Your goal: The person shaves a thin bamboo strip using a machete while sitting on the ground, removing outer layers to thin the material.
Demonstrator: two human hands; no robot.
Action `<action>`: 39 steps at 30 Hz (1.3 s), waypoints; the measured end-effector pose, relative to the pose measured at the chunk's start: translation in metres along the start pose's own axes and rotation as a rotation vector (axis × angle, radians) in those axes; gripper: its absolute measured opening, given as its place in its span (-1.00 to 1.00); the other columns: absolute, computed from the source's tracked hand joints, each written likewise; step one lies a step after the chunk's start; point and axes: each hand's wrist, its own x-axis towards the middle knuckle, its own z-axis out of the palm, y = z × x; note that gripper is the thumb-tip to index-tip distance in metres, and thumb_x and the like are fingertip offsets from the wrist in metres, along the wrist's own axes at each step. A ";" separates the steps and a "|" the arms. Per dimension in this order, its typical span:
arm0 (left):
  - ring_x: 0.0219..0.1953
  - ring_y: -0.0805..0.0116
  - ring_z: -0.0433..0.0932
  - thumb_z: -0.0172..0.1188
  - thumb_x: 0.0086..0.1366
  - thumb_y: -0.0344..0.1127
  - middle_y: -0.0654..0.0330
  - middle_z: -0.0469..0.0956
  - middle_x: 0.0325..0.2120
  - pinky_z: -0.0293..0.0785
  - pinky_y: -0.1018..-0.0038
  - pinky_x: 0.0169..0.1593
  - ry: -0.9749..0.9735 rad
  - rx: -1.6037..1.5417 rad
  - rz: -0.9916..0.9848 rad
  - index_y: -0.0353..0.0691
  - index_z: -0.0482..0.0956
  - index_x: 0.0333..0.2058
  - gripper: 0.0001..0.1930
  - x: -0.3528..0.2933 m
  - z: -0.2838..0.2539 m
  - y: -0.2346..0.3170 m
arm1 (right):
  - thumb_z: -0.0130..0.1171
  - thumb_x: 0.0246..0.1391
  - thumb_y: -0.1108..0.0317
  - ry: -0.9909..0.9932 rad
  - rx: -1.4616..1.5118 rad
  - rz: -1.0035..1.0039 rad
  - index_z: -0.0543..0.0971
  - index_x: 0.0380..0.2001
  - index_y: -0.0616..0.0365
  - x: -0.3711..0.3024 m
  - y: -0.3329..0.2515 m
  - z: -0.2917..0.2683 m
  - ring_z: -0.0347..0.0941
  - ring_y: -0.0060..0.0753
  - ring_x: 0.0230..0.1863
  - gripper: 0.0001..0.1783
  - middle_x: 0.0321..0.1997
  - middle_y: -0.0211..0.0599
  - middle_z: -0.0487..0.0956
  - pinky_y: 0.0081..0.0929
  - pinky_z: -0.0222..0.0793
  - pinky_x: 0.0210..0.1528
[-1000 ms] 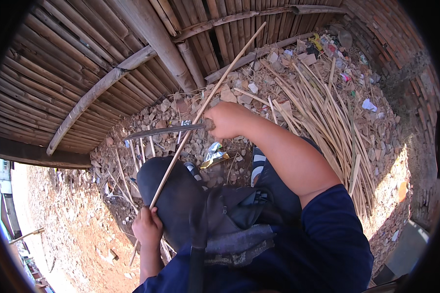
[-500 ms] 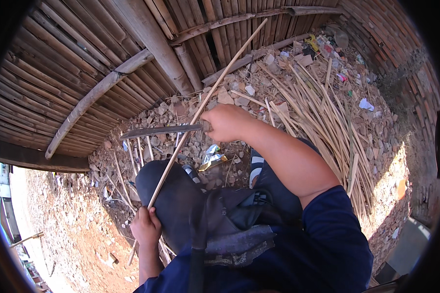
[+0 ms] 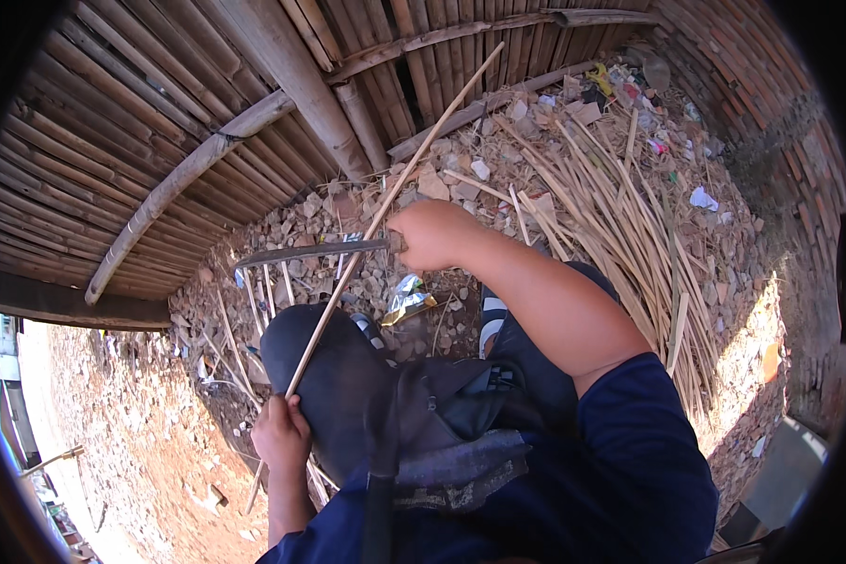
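Pinches a stick (image 3: 385, 209) between the thumb and curled fingers of the left hand (image 3: 280, 432), low and left of centre in the frame. Grips a knife (image 3: 301, 252) by the handle in the right hand (image 3: 432, 235), near the centre of the frame, with the fingers folded tight into a fist; cannot tell the exact place of the thumb. Holds the stick aslant, from the left hand over the black-clad left knee (image 3: 348, 385) and past the right hand to the upper middle of the frame. Points the long, dark blade toward the left of the frame, crossing the stick just beside the right fist. Cannot tell over from under at that crossing, nor contact from a narrow gap

Wears a navy shirt (image 3: 620, 461), seen at the lower right. Sits or squats, cannot tell which, before rubble (image 3: 320, 211) spread across the middle of the frame. Seen there, between the knees: a shiny gold and silver wrapper (image 3: 409, 303). Seen at the right of centre: a pile (image 3: 620, 249) of pale strips, well apart from the knife. Seen at the upper left: a slatted wall (image 3: 132, 122); at the upper right: bricks (image 3: 771, 89)
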 end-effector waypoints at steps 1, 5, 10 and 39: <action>-0.55 -0.13 0.55 0.20 0.39 -0.24 0.01 0.54 -0.55 0.42 0.06 -0.49 0.024 0.012 0.016 -0.20 0.48 -0.39 -0.79 0.003 -0.001 0.002 | 0.27 -0.06 0.27 0.017 0.045 0.065 0.69 -0.12 -0.01 0.005 0.018 0.007 0.65 0.02 -0.03 -0.65 -0.15 -0.10 0.70 -0.04 0.57 0.01; -0.55 -0.11 0.55 0.21 0.39 -0.26 0.02 0.54 -0.55 0.42 0.08 -0.49 0.021 0.009 0.032 -0.20 0.48 -0.39 -0.80 0.002 -0.003 -0.001 | 0.26 -0.06 0.29 0.037 0.011 0.142 0.68 -0.11 0.03 0.001 0.018 -0.016 0.64 0.02 -0.02 -0.63 -0.13 -0.07 0.69 -0.05 0.57 0.02; -0.54 -0.10 0.56 0.21 0.39 -0.27 0.02 0.54 -0.55 0.42 0.10 -0.48 0.033 -0.022 0.018 -0.20 0.48 -0.38 -0.82 0.000 -0.001 0.001 | 0.24 -0.06 0.32 -0.031 -0.014 0.031 0.69 -0.11 0.04 -0.007 -0.006 -0.009 0.64 0.02 -0.01 -0.63 -0.09 -0.06 0.69 -0.04 0.56 0.04; -0.55 -0.15 0.55 0.18 0.40 -0.24 -0.03 0.55 -0.57 0.42 0.04 -0.48 0.013 0.002 -0.022 -0.19 0.48 -0.38 -0.80 0.000 0.001 0.002 | 0.27 -0.07 0.29 -0.090 -0.012 -0.080 0.68 -0.11 0.07 -0.007 -0.015 -0.004 0.64 0.03 -0.04 -0.62 -0.15 -0.11 0.70 -0.04 0.57 0.00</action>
